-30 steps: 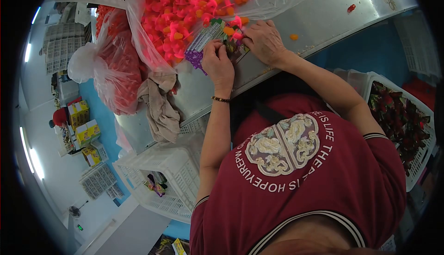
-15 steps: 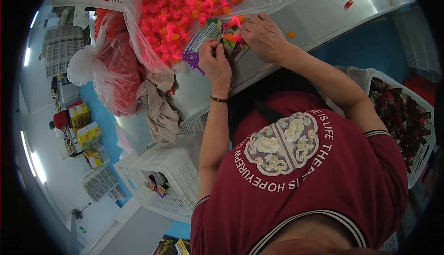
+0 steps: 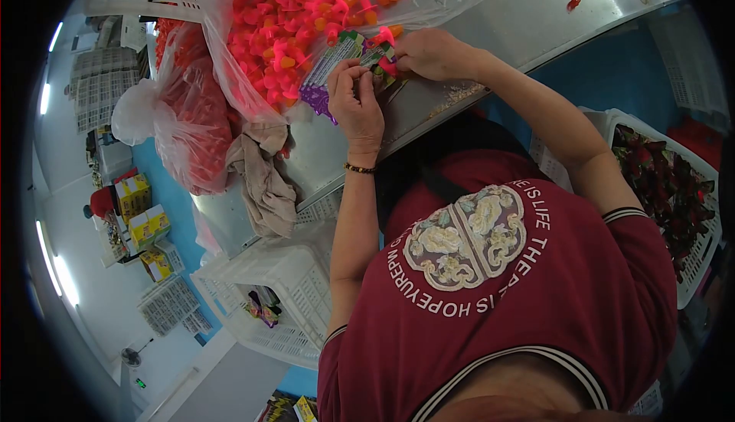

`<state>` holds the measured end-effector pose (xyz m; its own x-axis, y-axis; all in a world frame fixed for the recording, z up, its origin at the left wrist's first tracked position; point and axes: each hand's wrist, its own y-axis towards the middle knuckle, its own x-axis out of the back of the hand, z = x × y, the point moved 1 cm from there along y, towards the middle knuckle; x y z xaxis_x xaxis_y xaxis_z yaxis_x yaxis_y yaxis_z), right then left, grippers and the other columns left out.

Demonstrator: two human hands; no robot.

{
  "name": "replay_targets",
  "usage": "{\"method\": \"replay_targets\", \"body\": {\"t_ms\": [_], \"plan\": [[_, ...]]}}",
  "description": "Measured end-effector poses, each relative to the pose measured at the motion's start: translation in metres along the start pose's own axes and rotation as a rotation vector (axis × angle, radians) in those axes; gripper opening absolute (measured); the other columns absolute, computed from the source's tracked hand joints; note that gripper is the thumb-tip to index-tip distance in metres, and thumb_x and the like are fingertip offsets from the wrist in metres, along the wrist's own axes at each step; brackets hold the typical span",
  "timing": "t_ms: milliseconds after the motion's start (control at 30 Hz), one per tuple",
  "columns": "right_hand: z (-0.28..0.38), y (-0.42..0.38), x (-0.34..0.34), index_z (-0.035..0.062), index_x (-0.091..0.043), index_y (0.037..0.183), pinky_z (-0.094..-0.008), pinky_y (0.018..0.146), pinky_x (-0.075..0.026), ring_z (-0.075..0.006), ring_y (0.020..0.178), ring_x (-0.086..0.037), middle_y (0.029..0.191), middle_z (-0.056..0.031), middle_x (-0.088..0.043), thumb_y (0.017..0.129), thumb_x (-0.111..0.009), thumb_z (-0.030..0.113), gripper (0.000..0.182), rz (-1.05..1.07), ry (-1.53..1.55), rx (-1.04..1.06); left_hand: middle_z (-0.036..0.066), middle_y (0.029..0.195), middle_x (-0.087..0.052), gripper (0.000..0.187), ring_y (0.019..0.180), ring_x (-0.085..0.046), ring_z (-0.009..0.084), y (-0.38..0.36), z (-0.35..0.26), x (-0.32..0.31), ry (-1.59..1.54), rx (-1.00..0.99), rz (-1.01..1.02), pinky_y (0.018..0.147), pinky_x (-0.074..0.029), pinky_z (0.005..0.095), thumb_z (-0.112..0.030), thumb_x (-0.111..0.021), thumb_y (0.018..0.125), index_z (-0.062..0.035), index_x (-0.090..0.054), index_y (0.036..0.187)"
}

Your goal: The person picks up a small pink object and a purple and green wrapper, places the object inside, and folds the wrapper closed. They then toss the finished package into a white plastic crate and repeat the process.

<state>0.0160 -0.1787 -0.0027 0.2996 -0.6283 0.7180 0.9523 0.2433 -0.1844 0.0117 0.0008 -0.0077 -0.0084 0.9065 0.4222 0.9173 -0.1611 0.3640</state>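
My left hand [image 3: 358,112], a beaded bracelet at its wrist, pinches the near edge of a printed purple-and-green packet [image 3: 331,68]. The packet lies at a slant over the metal table's front part. My right hand [image 3: 435,55] is closed at the packet's right end, its fingertips on a pink piece [image 3: 387,66] there, partly hidden by the fingers. Just above, another pink piece with an orange end [image 3: 389,33] sits right by the packet. Behind both hands spreads a large heap of pink plastic pieces with orange ends [image 3: 298,9] on clear plastic.
A tied clear bag of red pieces [image 3: 191,108] and a grey-beige cloth [image 3: 264,181] lie at the table's left. White crates [image 3: 295,284] stand below left; another basket [image 3: 708,250] with dark red packets is at right. A small red piece [image 3: 573,3] rests on the metal table [image 3: 528,35].
My right hand has moved down and closer over the packet's end; the pink piece there now shows less. The loose orange piece near the table edge is no longer visible. My left hand stays nearly still.
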Motion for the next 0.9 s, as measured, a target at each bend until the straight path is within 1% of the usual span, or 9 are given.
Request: {"method": "replay_targets", "body": {"t_ms": [133, 233, 333, 433, 533, 600, 733, 800, 900], "plan": [[0.015, -0.011, -0.003, 0.0081, -0.068, 0.082, -0.0406, 0.087, -0.044, -0.0277, 0.094, -0.059, 0.088, -0.0130, -0.064, 0.085, -0.055, 0.017, 0.016, 0.015, -0.235, 0.007, 0.012, 0.106, -0.063, 0.006, 0.091, -0.060, 0.0206, -0.001, 0.009, -0.004, 0.070, -0.107, 0.019, 0.080, -0.049, 0.0301, -0.002, -0.062, 0.085, 0.0022, -0.062, 0.089], [0.017, -0.021, -0.012, 0.0065, -0.068, 0.081, -0.0395, 0.087, -0.044, -0.0267, 0.099, -0.058, 0.091, -0.0107, -0.064, 0.083, -0.056, 0.014, 0.014, -0.336, -0.539, 0.366, 0.013, 0.104, -0.062, 0.006, 0.095, -0.059, 0.0269, 0.000, 0.004, -0.009, 0.051, -0.113, 0.003, 0.079, -0.050, 0.0349, -0.002, -0.061, 0.085, 0.0021, -0.062, 0.090], [0.014, -0.020, -0.012, 0.0047, -0.068, 0.082, -0.0385, 0.089, -0.044, -0.0261, 0.104, -0.056, 0.093, -0.0099, -0.064, 0.080, -0.058, 0.011, 0.012, -0.457, -0.387, 0.336, 0.013, 0.104, -0.062, 0.005, 0.094, -0.059, 0.0274, 0.002, -0.003, -0.012, -0.023, -0.030, -0.003, 0.080, -0.050, 0.0349, -0.001, -0.061, 0.085, 0.0019, -0.061, 0.089], [0.008, -0.019, -0.016, 0.0034, -0.069, 0.085, -0.0378, 0.087, -0.045, -0.0271, 0.098, -0.058, 0.094, -0.0111, -0.063, 0.081, -0.059, 0.011, 0.013, -0.571, -0.357, 0.410, 0.012, 0.103, -0.063, 0.005, 0.086, -0.060, 0.0189, 0.003, -0.004, -0.014, 0.058, -0.186, -0.027, 0.074, -0.049, 0.0287, -0.001, -0.060, 0.086, 0.0023, -0.061, 0.089], [0.001, -0.019, -0.016, 0.0008, -0.068, 0.088, -0.0383, 0.083, -0.048, -0.0301, 0.093, -0.060, 0.098, -0.0134, -0.062, 0.084, -0.059, 0.012, 0.015, -0.443, -0.083, 0.320, 0.011, 0.099, -0.063, 0.004, 0.080, -0.059, 0.0162, 0.005, -0.008, -0.018, 0.063, -0.205, -0.048, 0.071, -0.049, 0.0273, -0.002, -0.060, 0.087, 0.0017, -0.060, 0.089], [0.004, -0.020, -0.016, 0.0006, -0.064, 0.082, -0.0410, 0.076, -0.048, -0.0324, 0.086, -0.060, 0.089, -0.0140, -0.061, 0.085, -0.057, 0.017, 0.018, -0.384, 0.158, 0.309, 0.012, 0.094, -0.061, 0.003, 0.084, -0.059, 0.0254, 0.006, -0.014, -0.017, -0.006, 0.010, -0.096, 0.071, -0.049, 0.0321, 0.000, -0.060, 0.084, 0.0011, -0.058, 0.085], [0.013, -0.032, -0.001, -0.0038, -0.066, 0.094, -0.0384, 0.080, -0.050, -0.0340, 0.090, -0.062, 0.100, -0.0152, -0.065, 0.085, -0.062, 0.009, 0.016, -0.263, 0.172, 0.308, 0.011, 0.091, -0.060, 0.004, 0.080, -0.060, 0.0234, 0.007, -0.023, -0.018, -0.030, 0.069, -0.074, 0.070, -0.049, 0.0322, 0.000, -0.060, 0.085, 0.0007, -0.057, 0.085], [0.010, -0.033, 0.001, -0.0043, -0.066, 0.096, -0.0366, 0.080, -0.051, -0.0333, 0.091, -0.063, 0.100, -0.0168, -0.065, 0.083, -0.063, 0.005, 0.016, -0.560, 0.003, 0.390, 0.011, 0.091, -0.061, 0.003, 0.077, -0.059, 0.0211, 0.006, -0.035, -0.021, -0.164, 0.073, -0.011, 0.070, -0.049, 0.0318, -0.001, -0.060, 0.086, -0.0002, -0.057, 0.086], [0.019, -0.042, 0.025, -0.0034, -0.068, 0.098, -0.0351, 0.081, -0.053, -0.0311, 0.095, -0.065, 0.102, -0.0180, -0.065, 0.083, -0.063, 0.001, 0.017, -0.638, 0.051, 0.411, 0.007, 0.101, -0.063, 0.005, 0.077, -0.056, 0.0098, 0.009, -0.035, -0.016, -0.266, -0.063, -0.010, 0.068, -0.046, 0.0223, -0.006, -0.058, 0.094, -0.0011, -0.059, 0.094]]}}
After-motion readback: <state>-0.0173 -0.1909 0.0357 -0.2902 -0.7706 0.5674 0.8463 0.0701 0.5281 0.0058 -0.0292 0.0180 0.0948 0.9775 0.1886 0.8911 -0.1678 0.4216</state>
